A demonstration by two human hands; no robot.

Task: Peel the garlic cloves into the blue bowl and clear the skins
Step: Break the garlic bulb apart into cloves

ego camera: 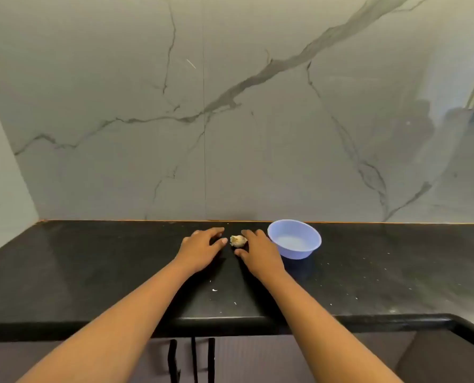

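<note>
Left hand (202, 244) and right hand (260, 251) lie open, empty, flanking the garlic (238, 241) on the counter (92, 272); blue bowl (299, 252) sits just beside the right hand, likely for quick drops.

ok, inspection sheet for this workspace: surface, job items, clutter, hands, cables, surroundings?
Surface: black counter, glossy.
Job's things: garlic on the counter between the hands; blue bowl upright just right of it, looks empty.
Clutter: white flecks scattered on the counter.
Hands: left hand and right hand flank the garlic, both open, neither grips it; contact unclear.
Cables: nothing seen.
Surroundings: marble wall behind; cabinet handles below the counter edge.
</note>
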